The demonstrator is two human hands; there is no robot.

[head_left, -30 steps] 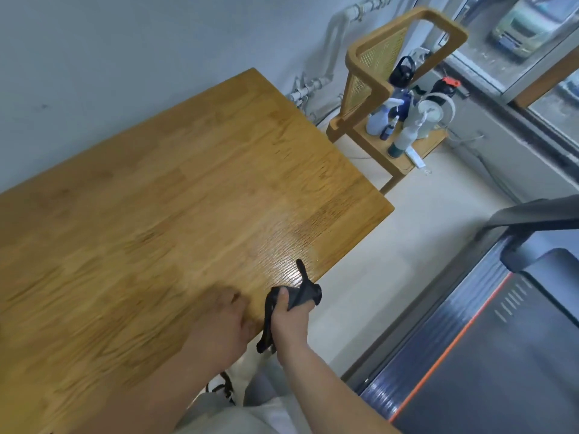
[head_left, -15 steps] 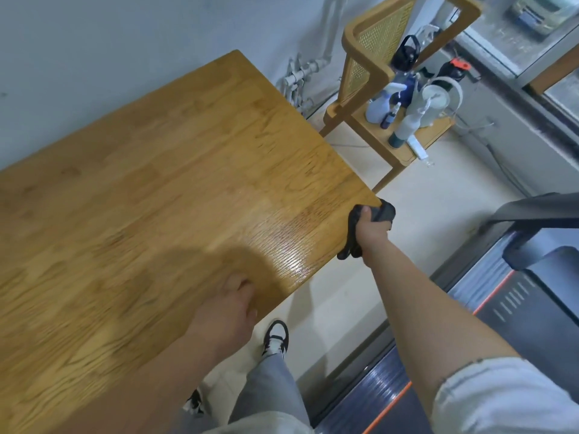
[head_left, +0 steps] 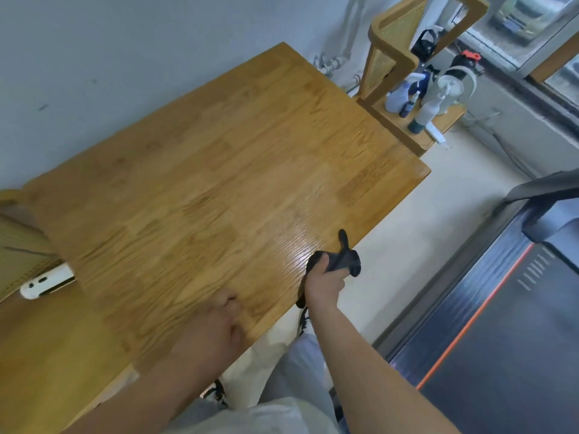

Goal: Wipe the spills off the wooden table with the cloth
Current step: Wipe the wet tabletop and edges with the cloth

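Both hands are at the near edge of the wooden table (head_left: 219, 151), apart from each other. The right hand (head_left: 322, 285) has its fingers curled tightly round a dark cloth (head_left: 343, 263) and holds it on the tabletop close to that edge. The left hand (head_left: 219, 321) lies palm down on the wood and holds nothing; it is blurred, so the exact pose of its fingers is not clear.

The cloth is bunched into a long shape. Its long axis runs away from the person, a little to the right: one narrow tail sticks out beyond the fist toward the far side of the table, and the other end hangs below the hand over the table edge. Just beside the cloth, on its left, the wood has a wet shine (head_left: 297, 249).

Beyond the right end of the table a rattan-back chair (head_left: 388, 57) carries spray bottles (head_left: 427, 112); any print on them is too small to read. A treadmill (head_left: 501, 324) stands at the right.
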